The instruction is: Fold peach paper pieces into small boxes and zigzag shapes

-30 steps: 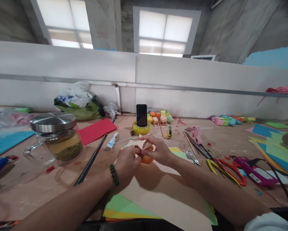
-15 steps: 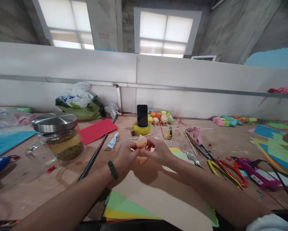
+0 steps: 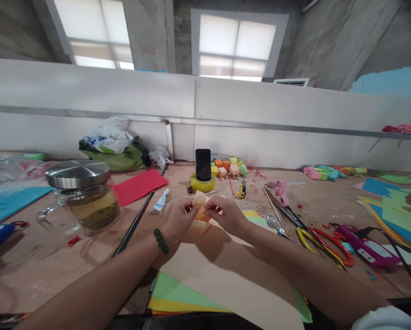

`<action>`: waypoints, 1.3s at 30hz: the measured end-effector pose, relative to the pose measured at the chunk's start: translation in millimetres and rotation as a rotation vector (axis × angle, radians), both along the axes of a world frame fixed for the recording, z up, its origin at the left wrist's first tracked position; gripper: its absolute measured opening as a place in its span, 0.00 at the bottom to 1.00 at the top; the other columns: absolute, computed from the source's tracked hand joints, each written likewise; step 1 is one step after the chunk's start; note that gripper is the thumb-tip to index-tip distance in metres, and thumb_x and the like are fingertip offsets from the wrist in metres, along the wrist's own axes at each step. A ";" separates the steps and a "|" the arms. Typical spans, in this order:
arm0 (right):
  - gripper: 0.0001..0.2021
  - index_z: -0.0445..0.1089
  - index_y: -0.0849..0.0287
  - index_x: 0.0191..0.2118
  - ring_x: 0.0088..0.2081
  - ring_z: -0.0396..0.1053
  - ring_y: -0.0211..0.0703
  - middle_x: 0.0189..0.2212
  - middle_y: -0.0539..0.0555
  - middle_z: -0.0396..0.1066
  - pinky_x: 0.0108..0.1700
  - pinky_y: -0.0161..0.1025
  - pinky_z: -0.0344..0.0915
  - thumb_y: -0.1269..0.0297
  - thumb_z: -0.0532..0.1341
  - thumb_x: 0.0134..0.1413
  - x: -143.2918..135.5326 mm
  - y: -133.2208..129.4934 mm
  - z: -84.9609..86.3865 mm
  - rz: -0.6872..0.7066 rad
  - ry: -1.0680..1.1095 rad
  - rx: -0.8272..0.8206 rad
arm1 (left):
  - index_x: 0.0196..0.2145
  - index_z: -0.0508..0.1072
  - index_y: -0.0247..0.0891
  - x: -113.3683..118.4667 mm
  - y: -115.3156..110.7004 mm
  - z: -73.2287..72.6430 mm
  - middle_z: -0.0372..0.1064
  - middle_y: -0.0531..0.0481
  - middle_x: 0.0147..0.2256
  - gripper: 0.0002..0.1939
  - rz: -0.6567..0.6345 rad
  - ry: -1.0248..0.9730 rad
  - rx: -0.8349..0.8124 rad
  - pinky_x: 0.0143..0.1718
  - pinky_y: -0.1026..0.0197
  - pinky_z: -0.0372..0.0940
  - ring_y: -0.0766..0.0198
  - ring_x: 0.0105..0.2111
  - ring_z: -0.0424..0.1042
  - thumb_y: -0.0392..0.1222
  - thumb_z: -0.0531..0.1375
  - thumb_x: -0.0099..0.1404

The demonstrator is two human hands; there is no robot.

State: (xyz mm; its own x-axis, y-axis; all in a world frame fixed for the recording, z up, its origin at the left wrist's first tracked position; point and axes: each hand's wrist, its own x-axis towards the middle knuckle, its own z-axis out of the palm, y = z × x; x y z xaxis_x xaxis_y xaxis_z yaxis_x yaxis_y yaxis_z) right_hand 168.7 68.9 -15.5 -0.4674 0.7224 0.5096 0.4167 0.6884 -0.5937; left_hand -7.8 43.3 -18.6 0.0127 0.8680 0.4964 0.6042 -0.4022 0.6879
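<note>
A small folded piece of pale orange paper point(image 3: 200, 211) is held between my two hands, above the near middle of the table. My left hand point(image 3: 178, 220), with a green bead bracelet at the wrist, pinches its left side. The fingers of my right hand point(image 3: 229, 215) are closed on its right side. Below lies a large peach sheet point(image 3: 226, 279) on top of green sheets point(image 3: 181, 293) and yellow ones. Just beyond my hands a phone point(image 3: 203, 165) stands upright in a yellow tape roll point(image 3: 204, 184).
A lidded glass teapot point(image 3: 91, 206) and red paper point(image 3: 139, 187) are on the left. To the right lie a pink glue gun point(image 3: 281, 192), red-handled scissors point(image 3: 342, 252), yellow-handled pliers point(image 3: 304, 240) and a purple device point(image 3: 370, 250). Small paper cubes point(image 3: 233, 170) sit behind.
The folded paper has turned and looks more opened out. My right fingers have moved up slightly along its right side, and my left fingers have shifted their pinch.
</note>
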 end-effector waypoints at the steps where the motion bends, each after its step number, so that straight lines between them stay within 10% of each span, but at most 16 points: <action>1: 0.05 0.73 0.57 0.31 0.31 0.70 0.39 0.29 0.51 0.75 0.35 0.36 0.66 0.72 0.60 0.51 0.0 0.6 -0.2 0.051 -0.002 0.007 | 0.23 0.75 0.38 0.8 -0.2 0.0 0.72 0.53 0.22 0.09 -0.022 -0.014 -0.002 0.24 0.65 0.57 0.66 0.23 0.66 0.38 0.56 0.57; 29: 0.05 0.65 0.58 0.26 0.24 0.64 0.35 0.22 0.46 0.67 0.29 0.33 0.62 0.69 0.63 0.47 -10.1 -5.8 -11.5 -0.036 0.149 -0.134 | 0.18 0.69 0.37 8.9 -9.2 8.9 0.67 0.55 0.18 0.07 -0.144 0.046 -0.073 0.23 0.67 0.58 0.67 0.22 0.64 0.35 0.56 0.51; 39: 0.12 0.68 0.59 0.34 0.31 0.70 0.39 0.32 0.52 0.70 0.36 0.38 0.68 0.56 0.54 0.56 -2.6 10.1 -2.2 0.057 0.477 -0.265 | 0.29 0.76 0.37 -1.1 0.3 7.0 0.75 0.49 0.30 0.09 -0.166 -0.275 -0.021 0.33 0.61 0.67 0.61 0.31 0.72 0.44 0.60 0.57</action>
